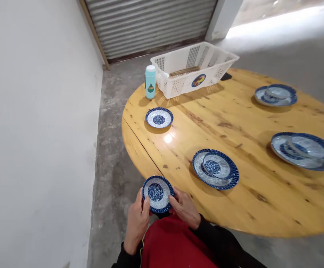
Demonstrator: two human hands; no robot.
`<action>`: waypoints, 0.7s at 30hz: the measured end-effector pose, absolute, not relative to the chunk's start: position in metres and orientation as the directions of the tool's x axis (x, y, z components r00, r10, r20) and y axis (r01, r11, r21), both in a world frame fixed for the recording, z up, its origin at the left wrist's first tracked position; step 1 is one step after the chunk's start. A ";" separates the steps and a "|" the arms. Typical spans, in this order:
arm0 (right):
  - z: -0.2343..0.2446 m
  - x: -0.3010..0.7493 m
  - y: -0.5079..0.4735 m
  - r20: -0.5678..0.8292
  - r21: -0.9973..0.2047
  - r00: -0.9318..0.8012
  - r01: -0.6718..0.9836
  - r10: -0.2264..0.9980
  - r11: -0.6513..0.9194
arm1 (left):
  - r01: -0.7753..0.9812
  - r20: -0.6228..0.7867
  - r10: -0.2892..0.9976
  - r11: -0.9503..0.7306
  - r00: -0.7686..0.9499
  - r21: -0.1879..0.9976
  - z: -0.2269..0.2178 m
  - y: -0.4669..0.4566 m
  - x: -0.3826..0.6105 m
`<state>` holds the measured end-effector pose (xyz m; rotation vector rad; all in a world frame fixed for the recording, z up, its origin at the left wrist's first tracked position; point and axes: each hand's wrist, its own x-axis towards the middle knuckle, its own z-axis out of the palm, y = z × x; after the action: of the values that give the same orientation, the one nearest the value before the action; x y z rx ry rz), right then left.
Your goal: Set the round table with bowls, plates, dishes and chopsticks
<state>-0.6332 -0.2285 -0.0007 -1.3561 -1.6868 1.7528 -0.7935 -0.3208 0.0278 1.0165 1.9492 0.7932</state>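
Between my two hands, just off the table's near edge, is a blue-and-white bowl (163, 201), its patterned inside facing up. My left hand (137, 219) grips its left rim with the thumb over the edge. On the opposite rim, my right hand (186, 208) is closed the same way. To the right on the table rests a blue-rimmed plate (198, 169) with a similar bowl (223, 165) on it. Farther off, a single blue-and-white plate (166, 118) lies flat on the wood.
A white plastic basket (175, 88) with wooden sticks inside stands at the table's back, beside a turquoise bottle (150, 83). Two more plates, a far one (259, 97) and a nearer one (279, 149), each bear a bowl. A white wall (44, 130) rises left of the round wooden table (251, 145).
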 end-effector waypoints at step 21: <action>0.019 -0.710 -0.027 -0.329 -0.939 -0.044 0.118 0.943 -0.323 | 0.747 -0.044 0.996 -0.024 0.071 0.665 0.063 -0.026 -0.907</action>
<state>-0.7104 -0.0267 0.0185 -1.5076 -1.1624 1.4477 -0.9074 -0.0261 0.0633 1.8240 1.7273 0.6113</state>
